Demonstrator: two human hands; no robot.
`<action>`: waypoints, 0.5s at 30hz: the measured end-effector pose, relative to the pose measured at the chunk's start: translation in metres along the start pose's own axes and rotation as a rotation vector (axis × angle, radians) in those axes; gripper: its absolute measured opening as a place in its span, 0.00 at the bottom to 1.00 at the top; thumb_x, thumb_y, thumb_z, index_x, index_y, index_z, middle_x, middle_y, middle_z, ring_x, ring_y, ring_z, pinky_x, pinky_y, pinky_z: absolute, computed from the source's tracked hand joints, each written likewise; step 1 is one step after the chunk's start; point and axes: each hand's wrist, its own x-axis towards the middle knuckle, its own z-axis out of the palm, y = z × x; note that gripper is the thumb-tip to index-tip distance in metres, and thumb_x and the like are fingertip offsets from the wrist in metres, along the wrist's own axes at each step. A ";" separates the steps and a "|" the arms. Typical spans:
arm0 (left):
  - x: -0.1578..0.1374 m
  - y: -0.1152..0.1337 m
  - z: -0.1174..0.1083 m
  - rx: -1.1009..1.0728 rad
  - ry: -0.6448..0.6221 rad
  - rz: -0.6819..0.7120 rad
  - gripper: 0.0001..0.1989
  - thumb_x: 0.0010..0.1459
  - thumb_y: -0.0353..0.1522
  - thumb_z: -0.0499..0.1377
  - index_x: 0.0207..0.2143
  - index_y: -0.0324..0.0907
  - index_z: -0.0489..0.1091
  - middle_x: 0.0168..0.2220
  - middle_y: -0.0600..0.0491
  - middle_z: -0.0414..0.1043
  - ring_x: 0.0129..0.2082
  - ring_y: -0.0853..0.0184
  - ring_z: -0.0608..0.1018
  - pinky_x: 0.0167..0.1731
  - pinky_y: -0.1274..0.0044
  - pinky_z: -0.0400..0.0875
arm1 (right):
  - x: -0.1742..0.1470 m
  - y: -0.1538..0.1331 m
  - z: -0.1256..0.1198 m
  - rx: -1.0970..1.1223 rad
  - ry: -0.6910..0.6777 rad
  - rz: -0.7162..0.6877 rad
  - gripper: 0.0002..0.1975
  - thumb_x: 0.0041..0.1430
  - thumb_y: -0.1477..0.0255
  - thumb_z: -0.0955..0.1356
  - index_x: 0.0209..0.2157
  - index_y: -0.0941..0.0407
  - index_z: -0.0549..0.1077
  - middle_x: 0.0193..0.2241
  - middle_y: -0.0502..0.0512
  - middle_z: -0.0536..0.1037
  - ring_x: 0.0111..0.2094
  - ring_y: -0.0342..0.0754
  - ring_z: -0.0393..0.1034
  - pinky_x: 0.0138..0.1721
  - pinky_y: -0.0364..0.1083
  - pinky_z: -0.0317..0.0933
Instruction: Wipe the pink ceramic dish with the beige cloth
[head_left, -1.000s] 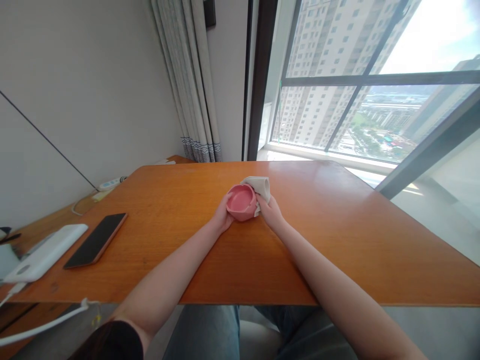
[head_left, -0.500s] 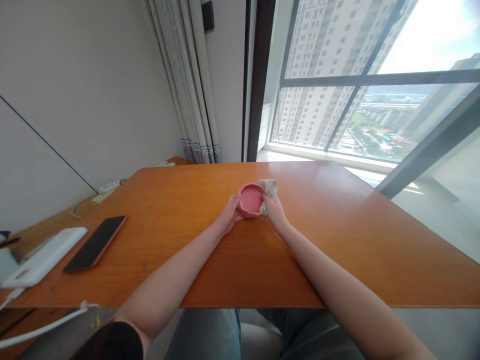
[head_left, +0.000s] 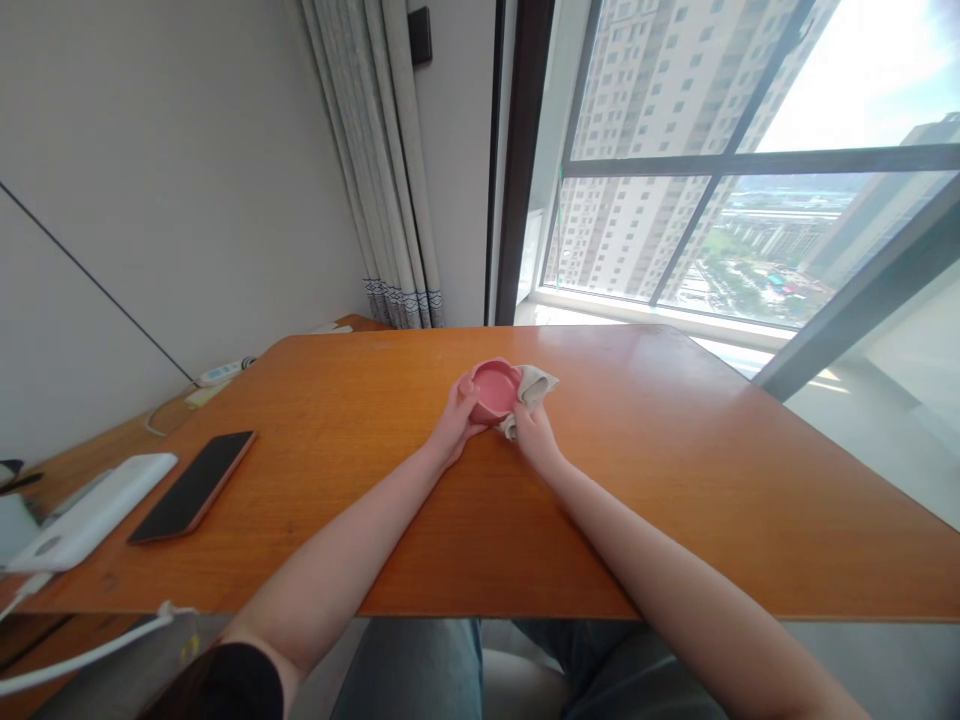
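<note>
A pink bowl [head_left: 496,386] with a wavy rim is held above the middle of the table, its inside tilted towards me. My left hand [head_left: 456,422] grips its left side, thumb at the rim and fingers underneath. On the other side, my right hand [head_left: 534,430] is closed on a pale, crumpled cloth [head_left: 535,384], which lies against the bowl's right side. Part of the cloth hangs out below the bowl. The fingertips of my right hand are partly hidden by cloth and bowl.
On the wooden table [head_left: 637,500], a black-screened phone [head_left: 195,486] lies to the left. Beside it is a white flat device [head_left: 94,510] with a cable. A power strip [head_left: 225,371] sits by the wall. A curtain [head_left: 382,180] and window stand beyond the far edge.
The bowl has moved slightly left and tilted. My right hand has slid from the bowl's inner rim down to its lower right outside, bringing the cloth along.
</note>
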 end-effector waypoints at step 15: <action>0.006 -0.007 0.000 -0.140 0.094 0.098 0.24 0.55 0.38 0.60 0.54 0.49 0.62 0.55 0.51 0.66 0.52 0.63 0.71 0.47 0.70 0.72 | -0.002 0.009 0.015 0.107 -0.007 0.074 0.29 0.57 0.58 0.63 0.58 0.53 0.59 0.60 0.57 0.63 0.61 0.51 0.55 0.62 0.57 0.46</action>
